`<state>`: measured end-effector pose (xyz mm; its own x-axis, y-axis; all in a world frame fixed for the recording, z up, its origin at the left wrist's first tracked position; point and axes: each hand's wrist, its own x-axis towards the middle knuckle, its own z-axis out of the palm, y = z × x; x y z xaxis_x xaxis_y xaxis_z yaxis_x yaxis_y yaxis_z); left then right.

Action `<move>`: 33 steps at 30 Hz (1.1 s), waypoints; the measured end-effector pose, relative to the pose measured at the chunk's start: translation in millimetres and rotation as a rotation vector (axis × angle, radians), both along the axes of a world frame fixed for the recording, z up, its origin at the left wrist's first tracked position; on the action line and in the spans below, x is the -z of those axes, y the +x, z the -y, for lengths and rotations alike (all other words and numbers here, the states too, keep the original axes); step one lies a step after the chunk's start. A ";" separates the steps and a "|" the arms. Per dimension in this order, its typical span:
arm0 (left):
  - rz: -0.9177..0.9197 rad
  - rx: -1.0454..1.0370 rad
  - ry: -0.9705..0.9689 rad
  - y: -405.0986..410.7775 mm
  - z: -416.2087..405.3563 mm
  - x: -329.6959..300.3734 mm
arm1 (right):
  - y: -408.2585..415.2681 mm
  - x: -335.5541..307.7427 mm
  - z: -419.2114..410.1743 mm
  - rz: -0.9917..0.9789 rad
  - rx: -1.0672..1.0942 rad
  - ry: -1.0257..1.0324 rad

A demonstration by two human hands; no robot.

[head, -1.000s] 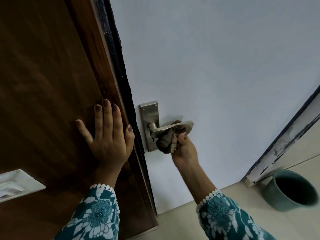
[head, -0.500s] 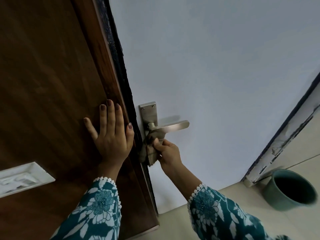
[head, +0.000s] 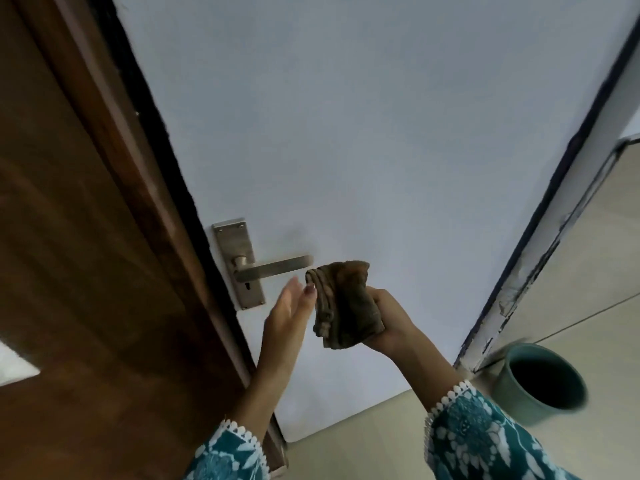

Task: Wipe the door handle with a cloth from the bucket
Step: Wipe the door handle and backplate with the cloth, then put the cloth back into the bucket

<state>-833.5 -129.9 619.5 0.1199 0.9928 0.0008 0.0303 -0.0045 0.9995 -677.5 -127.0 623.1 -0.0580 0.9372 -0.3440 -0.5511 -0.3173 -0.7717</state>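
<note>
cloth (head: pixel 344 303) | in right hand (head: pixel 388 322) | just right of door handle (head: pixel 273 268) tip

Pale blue-white door (head: pixel 363 133) filled most of view. Dark wood panel (head: pixel 69 237) ran down the left w/ a white plate (head: pixel 14 365) at its edge. Chipped white frame (head: pixel 540 265) on right; beige tile floor (head: pixel 588 278) below. Light dim, even.

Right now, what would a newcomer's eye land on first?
The bunched brown cloth, gripped in the right hand at frame centre, just off the tip of the metal door handle. The open left hand reaches toward it. A teal bucket sits on the floor, lower right.
</note>
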 end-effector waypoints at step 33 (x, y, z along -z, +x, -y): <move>0.082 0.204 -0.393 265.4 0.6 37.1 | 317.4 46.2 67.6 0.287 0.134 0.014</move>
<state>-568.1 -130.5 582.4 0.3288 0.8757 -0.3537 -0.0110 0.3780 0.9257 -360.0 -194.6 576.9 0.1638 0.9348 -0.3151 -0.3462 -0.2446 -0.9057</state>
